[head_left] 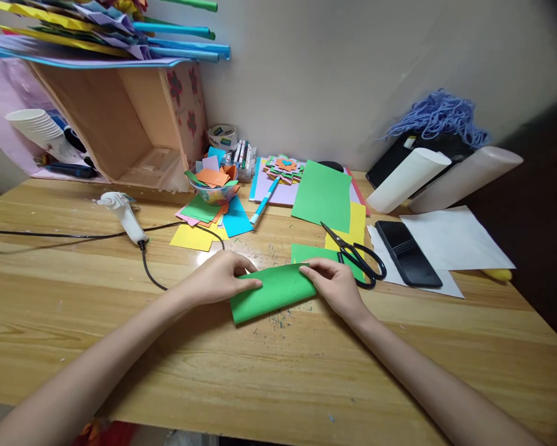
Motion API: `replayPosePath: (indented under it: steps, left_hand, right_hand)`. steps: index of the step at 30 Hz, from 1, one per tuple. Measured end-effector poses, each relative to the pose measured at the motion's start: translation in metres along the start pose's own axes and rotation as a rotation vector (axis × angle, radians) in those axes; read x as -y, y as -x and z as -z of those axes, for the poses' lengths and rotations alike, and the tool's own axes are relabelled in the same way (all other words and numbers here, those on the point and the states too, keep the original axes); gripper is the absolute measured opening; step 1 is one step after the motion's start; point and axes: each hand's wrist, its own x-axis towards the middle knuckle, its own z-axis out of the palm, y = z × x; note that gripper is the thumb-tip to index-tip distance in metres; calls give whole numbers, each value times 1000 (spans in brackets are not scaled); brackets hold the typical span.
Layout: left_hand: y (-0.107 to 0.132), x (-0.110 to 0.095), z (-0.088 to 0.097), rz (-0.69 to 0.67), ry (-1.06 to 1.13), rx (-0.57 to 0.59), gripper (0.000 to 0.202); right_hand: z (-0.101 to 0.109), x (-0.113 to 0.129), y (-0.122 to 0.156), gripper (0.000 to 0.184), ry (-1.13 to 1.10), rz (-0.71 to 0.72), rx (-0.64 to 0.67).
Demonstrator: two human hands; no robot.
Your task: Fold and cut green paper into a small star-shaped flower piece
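2 hands mid-frame, left hand (225, 275) and right hand (336, 288), on 1 folded green paper (273, 294). Right of center: 1 pair of scissors (346, 244), 1 phone (408, 254), 2 white sheets (455, 238). Upper right: 2 pale cylinders (411, 179), 1 yarn bundle (438, 118). Left of center: 1 glue gun (127, 217). Upper center: 1 bowl (215, 196), 1 tape roll (222, 135), 1 layered paper flower (285, 166). Upper left: 3 blue tubes (180, 29), 1 cup stack (41, 130); cup count unclear.

Before me, the light-brown wood-grain tabletop (176, 365) supports a white plastic glue gun (126, 217) with a black cord (144, 263), a blue paper rectangle (237, 218), a white paper sheet (448, 282), and tiny scraps (280, 320).
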Motion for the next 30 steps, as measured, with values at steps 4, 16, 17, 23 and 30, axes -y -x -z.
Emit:
replayPosePath:
  steps: [4,16,17,23,30]
  left_hand:
    - [-11,-15,0,-94,-101,36,26]
    - [-13,-12,-18,-107,-154,-71,29]
    - [-13,-11,-19,-89,-151,-75,29]
    - [-13,-7,-23,-79,-133,-105,31]
    - [-9,-10,-31,-86,-170,-115,33]
  right_hand:
    - [-2,4,3,22,-18,17,57]
    - [-2,6,2,22,-45,-21,97]
    - [-2,6,2,22,-45,-21,98]
    - [-1,5,1,27,-8,-3,82]
    - [0,6,2,27,9,12,66]
